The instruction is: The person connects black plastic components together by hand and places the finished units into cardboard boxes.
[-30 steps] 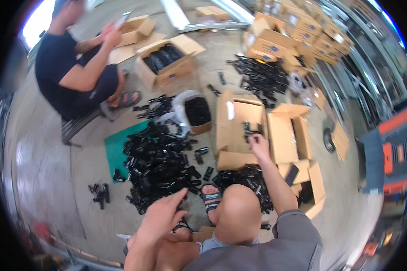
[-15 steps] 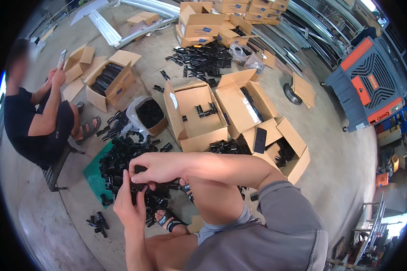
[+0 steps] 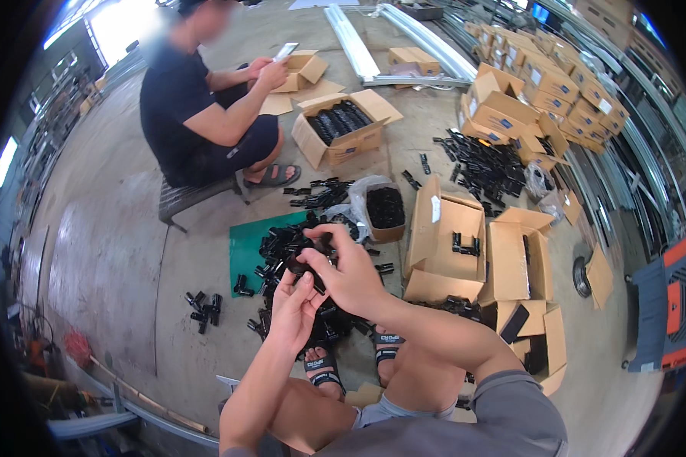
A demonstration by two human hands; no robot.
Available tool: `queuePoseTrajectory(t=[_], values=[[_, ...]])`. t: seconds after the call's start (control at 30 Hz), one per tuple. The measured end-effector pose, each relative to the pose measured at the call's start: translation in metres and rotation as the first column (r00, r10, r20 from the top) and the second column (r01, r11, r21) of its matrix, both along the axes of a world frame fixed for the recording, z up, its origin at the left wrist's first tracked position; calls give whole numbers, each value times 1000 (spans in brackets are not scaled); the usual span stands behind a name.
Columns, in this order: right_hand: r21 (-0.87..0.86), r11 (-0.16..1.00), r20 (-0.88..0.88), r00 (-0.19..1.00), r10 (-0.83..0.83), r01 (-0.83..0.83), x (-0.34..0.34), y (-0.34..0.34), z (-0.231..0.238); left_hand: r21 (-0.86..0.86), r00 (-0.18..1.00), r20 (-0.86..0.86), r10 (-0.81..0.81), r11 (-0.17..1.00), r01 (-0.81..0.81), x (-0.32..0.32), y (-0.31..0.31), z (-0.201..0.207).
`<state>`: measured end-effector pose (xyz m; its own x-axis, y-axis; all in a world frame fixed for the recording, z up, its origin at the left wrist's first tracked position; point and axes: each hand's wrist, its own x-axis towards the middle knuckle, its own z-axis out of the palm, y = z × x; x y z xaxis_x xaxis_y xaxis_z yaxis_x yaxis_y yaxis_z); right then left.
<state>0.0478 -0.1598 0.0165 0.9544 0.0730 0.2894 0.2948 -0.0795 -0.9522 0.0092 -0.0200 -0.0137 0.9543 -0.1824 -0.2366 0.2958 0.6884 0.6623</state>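
Both hands meet above a heap of black tubular fittings (image 3: 282, 244) on the floor before my feet. My left hand (image 3: 291, 311), palm turned up, pinches the lower side of a small black fitting (image 3: 309, 279). From above, my right hand (image 3: 349, 276) curls its thumb and fingers around the same piece. Much of that piece is hidden by the fingers, so its exact shape cannot be made out. Under part of the heap lies a green sheet (image 3: 241, 251). A few loose black fittings (image 3: 203, 310) lie apart on the floor to the left.
Beyond the heap stand a bagged box of small black pieces (image 3: 386, 209) and open cartons (image 3: 443, 283). A black phone (image 3: 514, 324) rests on a carton at right. Another person (image 3: 198, 114) sits at far left holding a phone. Stacked boxes (image 3: 549, 80) and an orange-grey machine (image 3: 671, 305) stand further right.
My view has swung left, so the scene sits further right in it. Both hands stay together on the black fitting, with the right hand's fingers shifted around it.
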Motion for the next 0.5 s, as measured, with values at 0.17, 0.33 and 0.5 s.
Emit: queuePoseTrajectory(t=[0.17, 0.33, 0.5], values=[[-111, 992, -153, 988, 33, -51, -13, -21, 5, 14, 990, 73, 119, 993, -121, 6, 7, 1], [-404, 895, -261, 962, 85, -189, -13, -27, 12, 156, 988, 140, 67, 984, -88, 8, 12, 4], [-401, 906, -163, 984, 77, -138, -10, -25, -1, 380, 966, 249, 68, 911, -162, 7, 12, 1]])
